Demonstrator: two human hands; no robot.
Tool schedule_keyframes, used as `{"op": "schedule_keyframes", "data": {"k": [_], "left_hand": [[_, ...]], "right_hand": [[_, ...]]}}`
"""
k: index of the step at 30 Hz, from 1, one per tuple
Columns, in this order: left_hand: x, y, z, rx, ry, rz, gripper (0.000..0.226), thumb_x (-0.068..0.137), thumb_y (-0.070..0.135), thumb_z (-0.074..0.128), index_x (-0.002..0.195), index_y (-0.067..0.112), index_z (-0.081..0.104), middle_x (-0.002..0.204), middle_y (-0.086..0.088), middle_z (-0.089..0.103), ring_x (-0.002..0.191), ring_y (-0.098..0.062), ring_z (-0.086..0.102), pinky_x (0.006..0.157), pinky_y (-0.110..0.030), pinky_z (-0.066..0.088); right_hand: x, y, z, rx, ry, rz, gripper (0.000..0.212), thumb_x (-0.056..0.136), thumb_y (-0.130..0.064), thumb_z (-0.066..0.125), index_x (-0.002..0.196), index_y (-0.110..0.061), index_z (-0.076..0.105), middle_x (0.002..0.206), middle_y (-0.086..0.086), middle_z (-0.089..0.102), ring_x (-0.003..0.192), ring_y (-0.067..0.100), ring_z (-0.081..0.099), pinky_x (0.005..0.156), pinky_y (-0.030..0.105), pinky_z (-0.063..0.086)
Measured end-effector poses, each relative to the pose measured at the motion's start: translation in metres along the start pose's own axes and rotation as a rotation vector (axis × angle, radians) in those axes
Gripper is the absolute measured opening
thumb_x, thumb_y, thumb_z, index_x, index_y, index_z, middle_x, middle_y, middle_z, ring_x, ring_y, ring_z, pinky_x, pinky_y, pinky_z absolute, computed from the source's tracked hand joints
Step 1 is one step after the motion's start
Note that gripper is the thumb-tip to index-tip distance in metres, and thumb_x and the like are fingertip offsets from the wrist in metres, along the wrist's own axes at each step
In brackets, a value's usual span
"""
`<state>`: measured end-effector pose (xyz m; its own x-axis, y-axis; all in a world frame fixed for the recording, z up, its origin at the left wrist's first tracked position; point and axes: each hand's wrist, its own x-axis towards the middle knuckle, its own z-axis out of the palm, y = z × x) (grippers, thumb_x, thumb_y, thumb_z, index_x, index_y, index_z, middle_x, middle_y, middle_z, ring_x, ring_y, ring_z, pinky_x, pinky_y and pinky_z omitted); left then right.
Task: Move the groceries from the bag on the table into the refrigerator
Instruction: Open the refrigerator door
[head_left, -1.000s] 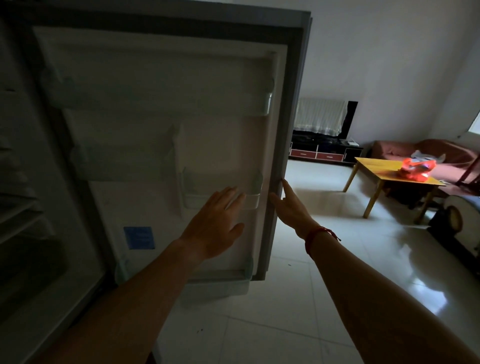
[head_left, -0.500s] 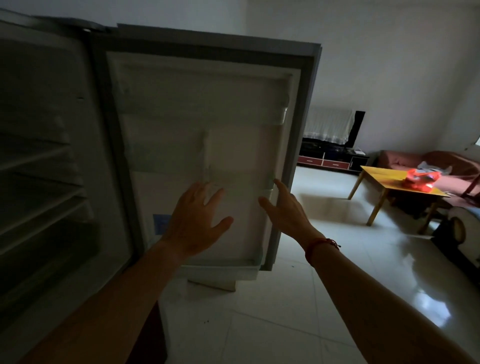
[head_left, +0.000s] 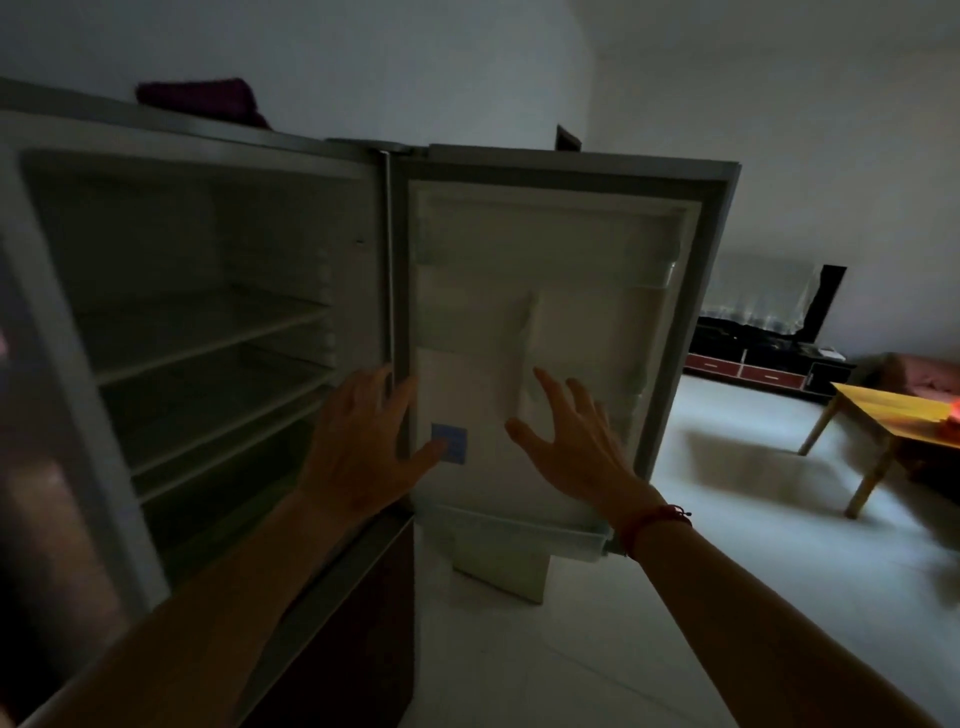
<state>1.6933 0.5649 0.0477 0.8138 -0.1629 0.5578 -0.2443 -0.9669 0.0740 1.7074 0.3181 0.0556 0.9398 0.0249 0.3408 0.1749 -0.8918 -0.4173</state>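
Head view, dim and a little blurred. Refrigerator (head_left: 208, 322) wide open at left, several shelves (head_left: 208, 345) showing inside. Door (head_left: 597, 312) swung out to the right, inner face toward the camera, blue sticker (head_left: 450, 442) low on the liner, a bin (head_left: 514, 530) along the bottom edge. Left hand (head_left: 363, 447) raised in front of the hinge side, fingers straight and spread, gripping nothing, thumb tip over the sticker's edge. Right hand (head_left: 576, 447) raised before the door liner, fingers likewise splayed apart, holding nothing; contact with the door hard to judge, possibly just short of it. Red bracelet (head_left: 652, 525) on the right wrist. Dark red cloth (head_left: 202, 101) on top of the refrigerator. Far right, well apart from both hands: yellow table (head_left: 883, 415) with the orange-red bag (head_left: 955, 415) on it, cut off by the frame edge. Low TV stand (head_left: 753, 358) against the back wall
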Motion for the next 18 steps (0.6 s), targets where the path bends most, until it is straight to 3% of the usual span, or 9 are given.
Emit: {"op": "schedule_keyframes", "data": {"k": [4,10,18], "left_hand": [[-0.026,-0.022,-0.034,-0.028,0.051,-0.024,0.085,0.081,0.071,0.034,0.140,0.010,0.047,0.144,-0.021,0.045,0.132,-0.043,0.041,0.105,-0.060,0.038],[-0.062,-0.050,-0.061,0.007,0.071,-0.074,0.081,0.083,0.071,0.044,0.146,0.021,0.039,0.152,-0.012,0.033,0.138,-0.038,0.032,0.110,-0.057,0.032],[-0.091,-0.072,-0.072,0.000,0.056,-0.133,0.083,0.081,0.079,0.029,0.148,0.030,0.027,0.157,-0.014,0.027,0.143,-0.041,0.023,0.111,-0.062,0.027]], "right_hand": [[-0.016,-0.041,0.005,-0.085,0.026,-0.142,0.079,0.088,-0.072,0.041,0.152,-0.045,0.004,0.163,0.005,0.008,0.146,0.031,0.016,0.113,0.051,0.024],[-0.032,-0.079,0.020,-0.127,0.023,-0.292,0.077,0.087,-0.073,0.039,0.151,-0.046,0.006,0.163,0.008,0.005,0.147,0.034,0.012,0.115,0.054,0.021],[-0.040,-0.096,0.029,-0.228,0.001,-0.344,0.077,0.086,-0.076,0.031,0.152,-0.045,0.004,0.164,0.008,0.002,0.148,0.037,0.006,0.117,0.058,0.017]]}}
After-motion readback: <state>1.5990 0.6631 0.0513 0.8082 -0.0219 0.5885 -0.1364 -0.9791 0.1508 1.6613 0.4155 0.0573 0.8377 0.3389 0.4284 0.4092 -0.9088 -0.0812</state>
